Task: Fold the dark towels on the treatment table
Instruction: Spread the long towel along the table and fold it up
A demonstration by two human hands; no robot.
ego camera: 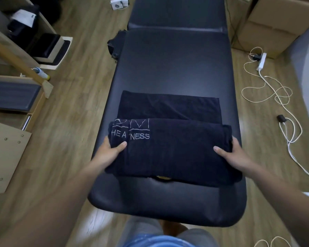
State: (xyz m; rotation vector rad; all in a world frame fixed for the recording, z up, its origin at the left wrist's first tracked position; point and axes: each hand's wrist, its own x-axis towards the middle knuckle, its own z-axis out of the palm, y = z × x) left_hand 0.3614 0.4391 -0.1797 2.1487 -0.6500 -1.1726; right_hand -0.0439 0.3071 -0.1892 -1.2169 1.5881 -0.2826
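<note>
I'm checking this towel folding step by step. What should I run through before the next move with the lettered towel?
1. Left hand grips the left end of the lettered towel, thumb on top: ok.
2. Right hand grips its right end: ok.
3. Folded layers lined up: cannot tell, the under layers are hidden.
4. Second towel lies flat on the treatment table just beyond: ok.
5. Bare table surface beyond the second towel: ok.
6. Dark cloth hanging off the table's far left edge: cannot tell whether it is another towel.
</note>
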